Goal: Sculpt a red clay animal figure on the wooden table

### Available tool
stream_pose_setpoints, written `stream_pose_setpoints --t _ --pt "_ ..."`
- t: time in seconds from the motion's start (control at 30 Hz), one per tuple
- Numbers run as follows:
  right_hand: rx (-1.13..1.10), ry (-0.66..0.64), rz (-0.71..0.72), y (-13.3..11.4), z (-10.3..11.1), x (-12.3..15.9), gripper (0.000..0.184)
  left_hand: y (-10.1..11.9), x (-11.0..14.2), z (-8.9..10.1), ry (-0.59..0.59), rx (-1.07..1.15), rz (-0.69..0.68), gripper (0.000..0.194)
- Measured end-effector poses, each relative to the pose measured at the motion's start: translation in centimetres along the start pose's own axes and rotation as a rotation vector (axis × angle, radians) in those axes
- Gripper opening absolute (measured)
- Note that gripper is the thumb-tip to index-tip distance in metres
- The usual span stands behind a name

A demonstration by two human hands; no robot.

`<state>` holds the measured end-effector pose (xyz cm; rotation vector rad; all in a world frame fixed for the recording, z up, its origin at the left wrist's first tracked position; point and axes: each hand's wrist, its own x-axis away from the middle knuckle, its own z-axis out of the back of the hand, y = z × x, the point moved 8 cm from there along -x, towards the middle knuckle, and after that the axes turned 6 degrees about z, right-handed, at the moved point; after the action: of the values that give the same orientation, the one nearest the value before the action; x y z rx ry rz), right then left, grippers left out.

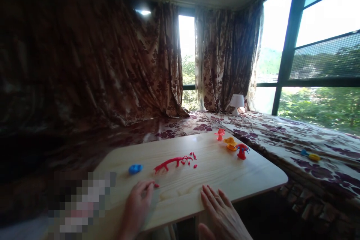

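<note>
My left hand (139, 204) rests on the near edge of a light wooden table (253, 174), fingers loosely curled, its fingertips beside a small red clay bit (156, 185). My right hand (221, 213) lies flat on the tabletop with fingers stretched out and holds nothing. Ahead of both hands lies a long red clay shape (168, 163) with several red crumbs (192, 156) at its right end. A blue clay lump (135, 168) sits to the left of it.
Small clay figures stand at the table's far right: a pink one (219, 134), an orange one (230, 143), a red and blue one (242, 150). A floral bedspread (281, 131) surrounds the table. A white lamp (236, 104) stands by the curtains. A blurred patch covers the lower left.
</note>
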<state>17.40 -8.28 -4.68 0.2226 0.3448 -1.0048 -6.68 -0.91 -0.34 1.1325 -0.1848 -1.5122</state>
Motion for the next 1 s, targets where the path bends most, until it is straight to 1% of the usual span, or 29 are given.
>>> stream_pose_setpoints --t 0.07,0.13,0.2,0.27,0.33,0.4,0.47,0.6,0.7,0.77,0.83,0.87,0.93,0.97,1.0 --pt "-0.02 0.002 0.053 -1.1 -0.2 -0.3 0.068 0.9 0.6 -0.4 0.029 -0.049 -0.029 0.032" --pt "-0.04 0.006 0.034 -1.3 0.0 -0.9 0.064 2.2 1.5 -1.1 0.038 -0.103 -0.069 0.03" --pt "-0.037 0.004 -0.036 -0.5 0.2 -1.3 0.059 3.7 2.5 -2.1 -0.005 -0.145 -0.129 0.024" --pt "-0.007 0.003 -0.087 0.6 0.1 -1.0 0.059 4.7 3.3 -2.9 -0.027 -0.213 -0.176 0.022" --pt "0.026 0.016 -0.069 1.1 -0.4 -0.3 0.062 5.3 3.7 -3.4 -0.021 -0.332 -0.225 0.022" --pt "0.042 0.061 -0.004 0.8 -0.8 0.1 0.066 5.4 3.7 -3.6 0.0 -0.428 -0.271 0.022" --pt "0.036 0.082 0.041 0.2 -1.0 0.0 0.067 5.3 3.7 -3.7 0.027 -0.468 -0.31 0.021" --pt "0.017 0.084 -0.034 0.9 -0.4 -0.9 0.062 5.2 3.7 -3.7 0.048 -0.5 -0.343 0.02" --pt "0.054 0.08 -0.037 1.7 -0.5 -0.1 0.063 5.3 3.8 -3.7 0.043 -0.495 -0.329 0.02" --pt "0.072 0.126 0.007 1.5 -0.8 0.6 0.067 5.3 3.8 -3.6 0.043 -0.49 -0.322 0.019" --pt "0.043 0.15 0.093 0.4 -1.1 0.7 0.071 5.4 3.8 -3.6 0.034 -0.487 -0.32 0.019" --pt "0.016 0.157 0.087 0.1 -1.0 0.5 0.07 5.4 3.8 -3.6 0.028 -0.485 -0.319 0.019" --pt "-0.05 0.113 0.051 -0.2 -0.8 -0.4 0.063 5.4 3.8 -3.6 0.014 -0.481 -0.313 0.02" --pt "-0.074 0.085 0.021 -0.1 -0.6 -0.8 0.06 5.4 3.8 -3.6 0.007 -0.479 -0.309 0.02" --pt "-0.079 0.071 -0.043 0.5 -0.2 -1.0 0.058 5.4 3.8 -3.6 0.0 -0.476 -0.305 0.02"
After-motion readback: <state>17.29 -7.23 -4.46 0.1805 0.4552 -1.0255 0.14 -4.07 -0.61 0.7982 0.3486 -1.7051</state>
